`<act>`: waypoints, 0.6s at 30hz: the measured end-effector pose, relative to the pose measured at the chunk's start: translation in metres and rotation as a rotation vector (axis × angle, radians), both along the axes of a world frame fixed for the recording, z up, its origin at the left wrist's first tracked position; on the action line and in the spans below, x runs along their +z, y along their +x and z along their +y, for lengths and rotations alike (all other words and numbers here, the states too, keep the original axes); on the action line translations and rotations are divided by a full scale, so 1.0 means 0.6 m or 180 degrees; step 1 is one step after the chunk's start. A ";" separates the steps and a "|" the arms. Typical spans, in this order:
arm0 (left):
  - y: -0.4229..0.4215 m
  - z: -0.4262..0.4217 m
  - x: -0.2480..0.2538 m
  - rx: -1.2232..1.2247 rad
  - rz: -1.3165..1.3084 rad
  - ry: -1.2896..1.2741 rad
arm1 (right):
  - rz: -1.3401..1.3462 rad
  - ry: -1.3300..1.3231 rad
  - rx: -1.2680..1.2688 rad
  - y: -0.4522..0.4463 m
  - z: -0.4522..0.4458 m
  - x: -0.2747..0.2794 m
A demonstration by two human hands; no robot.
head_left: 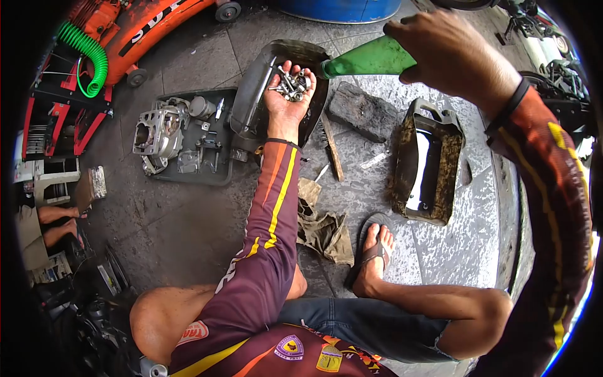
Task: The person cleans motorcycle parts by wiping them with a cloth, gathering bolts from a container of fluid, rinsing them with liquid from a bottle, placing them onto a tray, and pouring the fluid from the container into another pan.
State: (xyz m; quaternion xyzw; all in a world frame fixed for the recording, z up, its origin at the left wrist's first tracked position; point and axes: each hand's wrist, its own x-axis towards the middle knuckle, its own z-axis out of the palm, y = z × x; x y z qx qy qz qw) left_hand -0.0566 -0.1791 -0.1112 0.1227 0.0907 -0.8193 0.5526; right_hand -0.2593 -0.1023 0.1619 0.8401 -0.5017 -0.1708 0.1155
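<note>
My left hand [286, 114] is palm up with the fingers curled, cupping a heap of metal bolts [292, 86]. It is above a dark, cut-open jerrycan [250, 88] lying on the floor. In my right hand [449, 55] is a translucent green plastic bottle [370, 58], tipped on its side. Its neck points left and ends close to the fingers of my left hand. I cannot make out any liquid coming from it.
Left of the jerrycan, a grey tray [195, 179] holds engine parts. To the right are a dark block [362, 112] and another cut container [455, 169]. A brush [333, 147] and a rag [330, 235] lie nearer me. An orange compressor [163, 28] stands at upper left.
</note>
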 end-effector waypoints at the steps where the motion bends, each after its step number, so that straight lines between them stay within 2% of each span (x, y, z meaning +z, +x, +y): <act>1: 0.005 -0.001 0.001 0.0002 -0.0122 -0.0059 | -0.0415 0.0019 -0.0072 -0.016 0.003 -0.022; 4: 0.009 -0.001 0.028 0.0110 -0.0357 0.0081 | -0.1732 0.0246 -0.0420 -0.064 0.008 -0.114; 6: 0.016 -0.003 0.037 0.0087 -0.0215 0.0052 | -0.2575 0.0538 -0.0464 -0.095 0.007 -0.186; 8: 0.024 -0.008 0.030 0.0069 0.0204 -0.0131 | -0.3415 0.0279 -0.0452 -0.100 0.022 -0.236; 10: 0.030 -0.009 0.036 0.0076 0.0132 -0.0059 | -0.3659 -0.0255 -0.0798 -0.098 0.023 -0.278; 12: 0.036 -0.005 0.039 -0.0006 0.0177 -0.0313 | -0.4380 -0.0642 -0.1022 -0.098 0.017 -0.316; 14: 0.035 0.000 0.051 0.0034 0.0108 -0.0159 | -0.4339 -0.1205 -0.1259 -0.108 -0.002 -0.367; 16: 0.033 0.007 0.067 0.0033 -0.0066 -0.0087 | -0.4464 -0.1259 -0.1408 -0.115 -0.017 -0.400; 18: 0.035 0.015 0.069 -0.0020 -0.0142 -0.0189 | -0.4428 -0.1348 -0.1918 -0.111 -0.035 -0.420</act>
